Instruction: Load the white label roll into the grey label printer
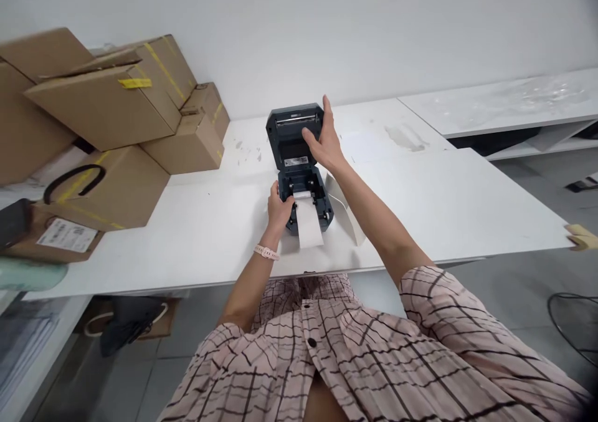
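Label printer [301, 176] on white table [210, 222]: paper strip [309, 225] laid out over front, lid [290, 136] raised, not closed. Left hand [279, 210] clamped on printer's left side; right hand [329, 143], fingers gripping lid's right edge.

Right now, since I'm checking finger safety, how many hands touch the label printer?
2: left hand on the base, at its left side; right hand on the raised lid, at its right edge.

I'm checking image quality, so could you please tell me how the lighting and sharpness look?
Head view: soft, even light; label printer fairly sharp; faint shadow on the white table beside the left hand; cardboard boxes stretched toward the left edge; right corners darkened.
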